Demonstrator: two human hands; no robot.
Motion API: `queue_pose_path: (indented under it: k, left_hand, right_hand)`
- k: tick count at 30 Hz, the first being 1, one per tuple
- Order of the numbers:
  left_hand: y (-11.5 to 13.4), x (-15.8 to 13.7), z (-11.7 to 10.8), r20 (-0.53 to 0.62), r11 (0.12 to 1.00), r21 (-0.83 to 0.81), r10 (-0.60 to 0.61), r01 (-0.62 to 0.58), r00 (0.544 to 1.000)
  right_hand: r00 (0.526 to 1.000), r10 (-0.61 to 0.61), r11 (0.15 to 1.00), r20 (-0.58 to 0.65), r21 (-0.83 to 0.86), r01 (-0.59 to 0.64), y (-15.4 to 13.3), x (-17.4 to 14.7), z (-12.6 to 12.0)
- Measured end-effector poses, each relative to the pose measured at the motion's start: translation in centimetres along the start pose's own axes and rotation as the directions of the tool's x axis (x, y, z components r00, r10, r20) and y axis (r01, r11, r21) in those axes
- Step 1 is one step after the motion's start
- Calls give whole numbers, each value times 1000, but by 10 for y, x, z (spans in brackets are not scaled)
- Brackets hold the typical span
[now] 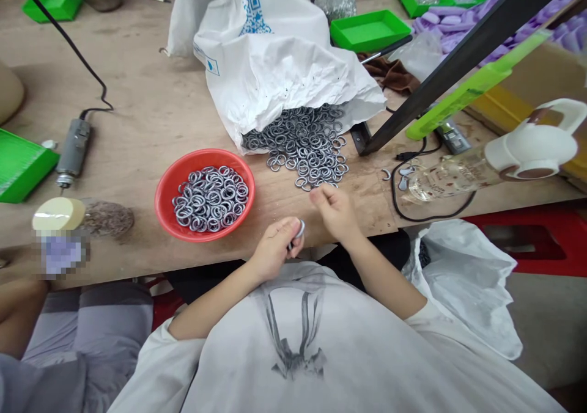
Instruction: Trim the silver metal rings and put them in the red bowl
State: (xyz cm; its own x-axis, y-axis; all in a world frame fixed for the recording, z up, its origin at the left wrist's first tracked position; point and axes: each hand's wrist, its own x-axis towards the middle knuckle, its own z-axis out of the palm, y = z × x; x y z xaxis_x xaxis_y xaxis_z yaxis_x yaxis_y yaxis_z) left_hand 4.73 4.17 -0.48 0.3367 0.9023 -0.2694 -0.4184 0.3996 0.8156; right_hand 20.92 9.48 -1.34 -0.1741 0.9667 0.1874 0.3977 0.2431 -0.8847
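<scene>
Close to the table's front edge, my left hand (276, 245) is closed around a grey metal ring (300, 228), part of which sticks out past the thumb. My right hand (336, 212) is at the near edge of a pile of grey rings (316, 153), thumb and forefinger pinched together. Whatever those fingertips hold, if anything, I cannot make out. The pile spills from the mouth of a white sack (275, 65) lying on the table. Left of my hands stands a red bowl (160, 208) with many similar rings inside.
A black metal post (426, 71) slants up on the right, beside a clear bottle with a white lid (527, 144) and a looped cable. Green trays (369, 31) stand behind. A rotary tool (74, 150) and a jar (107, 217) lie left; another person sits there.
</scene>
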Motion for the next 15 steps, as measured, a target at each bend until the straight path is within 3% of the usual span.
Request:
queue_pose_path:
  k: [3,6,10,12,13,15]
  left_hand:
    - [-2,-1,-4,-22,1000,-8,-20,20,1000]
    - [-1,2,-9,-131,996,-69,-72,63,989]
    - [4,7,-17,-181,986,-123,-133,112,974]
    - [7,8,-20,-223,983,-142,-149,119,963]
    - [9,9,-20,-243,980,-155,-161,126,957]
    - [11,10,-20,-248,969,-190,-204,158,947]
  right_hand:
    - [994,103,951,-37,-291,-109,10,20,-5]
    - [988,114,780,108,-625,-22,7,36,2]
    - [965,192,615,177,-788,23,1,52,13]
    - [978,142,680,149,-733,13,0,54,14]
    - [986,102,779,134,-627,5,0,52,13]
    - [988,60,981,144,-190,-32,-3,44,12]
